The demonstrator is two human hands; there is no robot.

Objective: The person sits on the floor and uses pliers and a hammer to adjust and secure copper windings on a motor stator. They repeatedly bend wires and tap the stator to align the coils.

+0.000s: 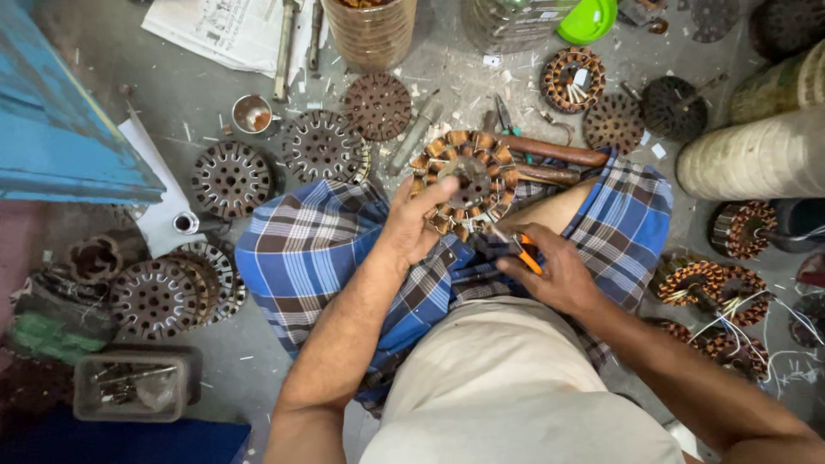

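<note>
A round motor stator with copper windings [468, 179] rests on my lap, over a blue checked cloth [314, 245]. My left hand [412, 225] grips its near left edge, thumb up against the windings. My right hand [554, 273] holds a small tool with orange handles [526, 254], its tip touching the stator's lower right rim. Two wooden-handled tools [559, 155] lie just behind the stator.
Several bare slotted stator cores [232, 179] lie on the grey floor to the left and behind. Wound stators with loose wires [709, 283] sit at right. A blue box [60, 112], a clear tub of parts [129, 387], newspaper [232, 30] and wire spools [756, 159] surround me.
</note>
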